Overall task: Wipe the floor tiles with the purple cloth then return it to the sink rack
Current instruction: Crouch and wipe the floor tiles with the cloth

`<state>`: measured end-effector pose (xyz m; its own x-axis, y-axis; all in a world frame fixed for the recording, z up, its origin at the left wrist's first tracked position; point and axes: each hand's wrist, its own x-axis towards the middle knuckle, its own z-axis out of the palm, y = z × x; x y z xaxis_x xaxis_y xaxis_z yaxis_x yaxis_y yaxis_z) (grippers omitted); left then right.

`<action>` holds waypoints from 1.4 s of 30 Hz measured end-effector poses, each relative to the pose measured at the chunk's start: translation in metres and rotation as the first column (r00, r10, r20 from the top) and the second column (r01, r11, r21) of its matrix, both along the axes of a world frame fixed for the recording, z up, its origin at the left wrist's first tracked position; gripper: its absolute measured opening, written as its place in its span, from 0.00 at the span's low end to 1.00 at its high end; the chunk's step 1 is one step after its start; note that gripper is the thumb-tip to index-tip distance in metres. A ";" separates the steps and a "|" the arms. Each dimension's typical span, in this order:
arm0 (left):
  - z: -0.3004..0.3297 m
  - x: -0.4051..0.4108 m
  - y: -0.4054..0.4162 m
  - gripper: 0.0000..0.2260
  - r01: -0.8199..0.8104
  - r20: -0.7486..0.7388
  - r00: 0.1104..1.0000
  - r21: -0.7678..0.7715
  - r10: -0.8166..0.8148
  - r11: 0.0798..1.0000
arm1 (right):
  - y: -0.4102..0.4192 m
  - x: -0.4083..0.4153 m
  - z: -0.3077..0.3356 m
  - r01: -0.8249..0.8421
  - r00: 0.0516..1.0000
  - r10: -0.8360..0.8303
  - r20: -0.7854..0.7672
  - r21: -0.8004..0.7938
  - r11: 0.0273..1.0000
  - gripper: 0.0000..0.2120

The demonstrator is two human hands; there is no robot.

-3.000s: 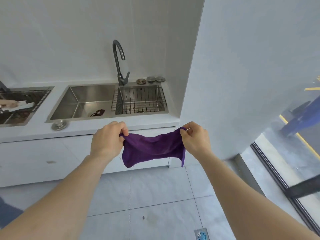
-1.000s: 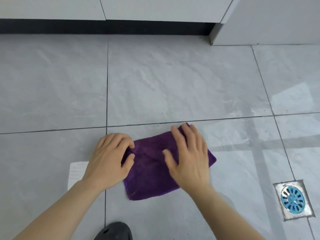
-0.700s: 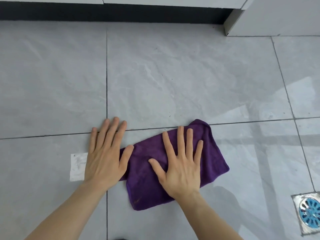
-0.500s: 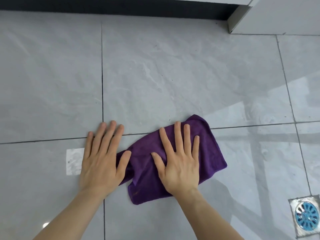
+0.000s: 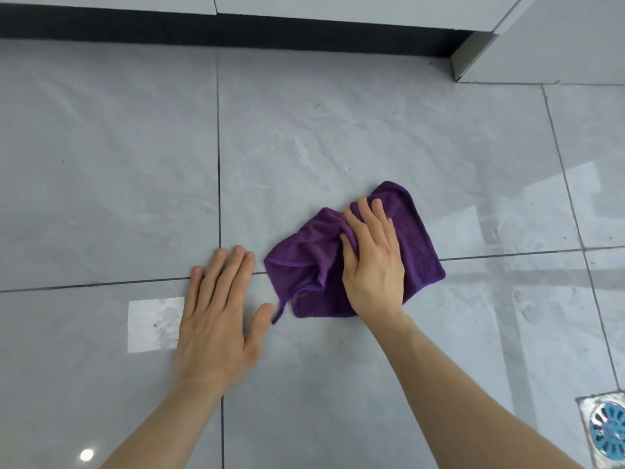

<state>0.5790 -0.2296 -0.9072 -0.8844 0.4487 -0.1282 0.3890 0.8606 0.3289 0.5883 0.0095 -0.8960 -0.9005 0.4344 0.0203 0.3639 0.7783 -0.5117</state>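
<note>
The purple cloth (image 5: 419,252) lies bunched on the grey floor tiles (image 5: 338,137), across a grout line. My right hand (image 5: 372,262) presses down on its middle, fingers curled into the folds so the fabric gathers under the palm. My left hand (image 5: 220,316) rests flat on the tile just left of the cloth, fingers spread, thumb close to a loose corner of the cloth but not on it. The sink and its rack are out of view.
A dark cabinet plinth (image 5: 236,32) runs along the top edge, with a white wall corner (image 5: 473,59) at the upper right. A floor drain with a blue grate (image 5: 608,431) sits at the lower right. A pale rectangular patch (image 5: 152,326) lies beside my left hand.
The cloth went from held in the air at the sink to flat on the floor. In the last half second my right hand pushed it rightward and bunched it; my left hand came off it.
</note>
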 end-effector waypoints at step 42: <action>-0.008 0.000 0.000 0.31 -0.010 -0.038 0.999 -0.060 0.008 0.998 | 0.011 -0.036 -0.018 -0.157 0.983 0.120 0.141 0.291 0.944 0.26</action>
<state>0.5792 -0.2292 -0.9154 -0.8932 0.4331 -0.1211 0.3922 0.8820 0.2612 0.5524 0.0206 -0.9140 -0.9551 0.2958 0.0186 0.2858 0.9357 -0.2067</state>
